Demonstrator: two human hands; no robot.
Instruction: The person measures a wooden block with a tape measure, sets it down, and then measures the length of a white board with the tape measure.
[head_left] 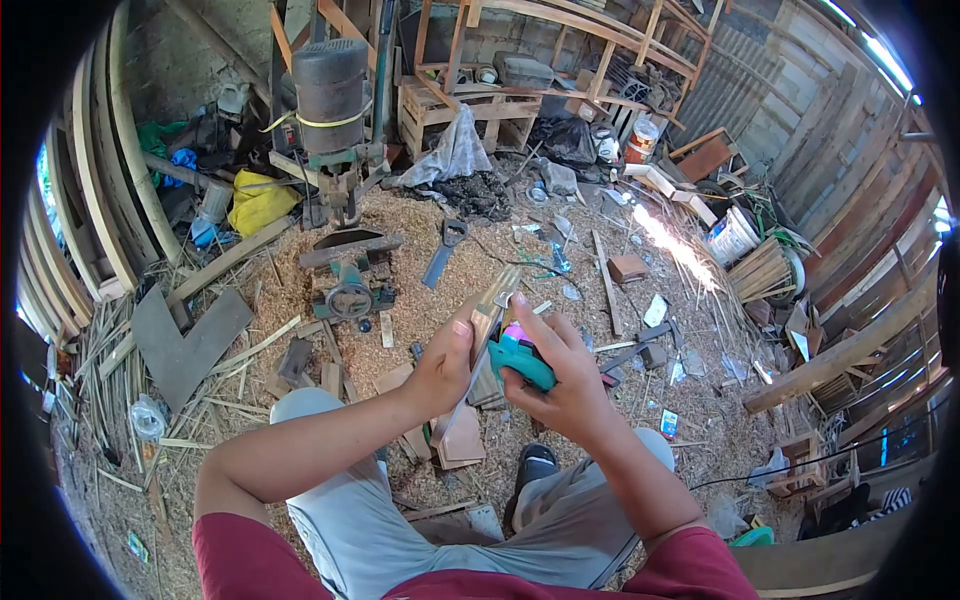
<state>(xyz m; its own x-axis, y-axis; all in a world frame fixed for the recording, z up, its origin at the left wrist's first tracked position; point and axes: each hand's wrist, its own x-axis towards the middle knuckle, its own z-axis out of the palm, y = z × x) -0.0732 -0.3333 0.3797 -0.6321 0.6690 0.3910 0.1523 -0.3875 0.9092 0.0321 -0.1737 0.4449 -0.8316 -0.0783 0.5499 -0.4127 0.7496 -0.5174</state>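
My left hand [447, 360] is closed around a slim, light-brown wooden piece [489, 310], which stands tilted in front of me with its narrow upper end pointing away. A long, flat edge runs down below that hand toward my knees. In my right hand [567, 362] is a rounded teal object [523, 366] with a pink part on top; its kind is not clear. The fingers wrap over it, and the index fingertip reaches the upper end of the wooden piece. Below the hands, wood offcuts [461, 440] lie on the floor between my legs.
A hand saw [444, 253] lies on the sawdust ahead, beside a drill-press-like machine [331, 100] with a vise [350, 290]. A V-shaped dark board [190, 340] rests at left. A clamp-like metal tool [640, 352] and a white bucket [733, 237] are at right.
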